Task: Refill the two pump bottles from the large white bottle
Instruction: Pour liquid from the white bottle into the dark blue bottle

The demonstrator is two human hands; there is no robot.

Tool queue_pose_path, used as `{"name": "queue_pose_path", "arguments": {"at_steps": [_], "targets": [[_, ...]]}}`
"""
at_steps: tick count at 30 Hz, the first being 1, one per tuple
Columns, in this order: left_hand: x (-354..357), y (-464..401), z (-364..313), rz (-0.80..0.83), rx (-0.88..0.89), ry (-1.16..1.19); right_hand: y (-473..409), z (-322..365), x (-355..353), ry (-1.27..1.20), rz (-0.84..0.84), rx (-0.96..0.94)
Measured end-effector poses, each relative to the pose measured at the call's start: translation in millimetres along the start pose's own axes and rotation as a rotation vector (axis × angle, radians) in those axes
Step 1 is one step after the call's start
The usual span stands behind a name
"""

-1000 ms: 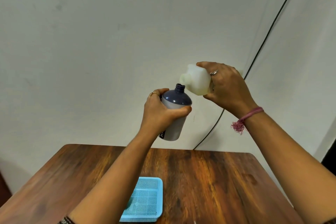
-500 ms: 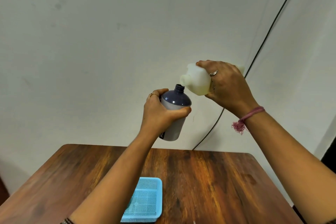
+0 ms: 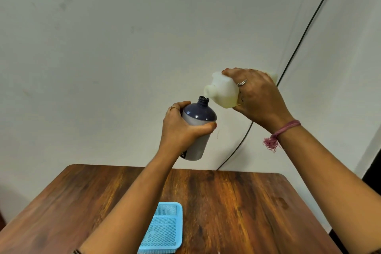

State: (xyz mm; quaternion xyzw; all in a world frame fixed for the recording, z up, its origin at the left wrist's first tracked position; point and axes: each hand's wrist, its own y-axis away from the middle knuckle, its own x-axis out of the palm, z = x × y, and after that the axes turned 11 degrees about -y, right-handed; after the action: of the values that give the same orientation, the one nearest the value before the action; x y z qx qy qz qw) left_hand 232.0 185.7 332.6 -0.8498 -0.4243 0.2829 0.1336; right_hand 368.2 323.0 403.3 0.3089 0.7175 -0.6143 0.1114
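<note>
Gripping the dark-shouldered pump bottle (image 3: 198, 130) mid-frame, pump off and neck open, left hand (image 3: 181, 130) wraps its body, held above the wooden table (image 3: 237, 202). Right hand (image 3: 259, 99) clasps the large white bottle (image 3: 221, 92), tipped with spout just upper right of that neck. Blue basket (image 3: 162, 231) sits on table, bottom center.

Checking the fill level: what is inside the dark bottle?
A pale fill shows through the wall of the dark bottle up to its shoulder. The left hand covers the middle; no stream is visible from the white bottle.
</note>
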Motion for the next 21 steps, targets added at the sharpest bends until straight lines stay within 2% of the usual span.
{"name": "queue_pose_path", "arguments": {"at_steps": [21], "targets": [[5.7, -3.2, 3.0, 0.007, 0.01, 0.023, 0.5, -6.9, 1.6, 0.006, 0.02, 0.007]]}}
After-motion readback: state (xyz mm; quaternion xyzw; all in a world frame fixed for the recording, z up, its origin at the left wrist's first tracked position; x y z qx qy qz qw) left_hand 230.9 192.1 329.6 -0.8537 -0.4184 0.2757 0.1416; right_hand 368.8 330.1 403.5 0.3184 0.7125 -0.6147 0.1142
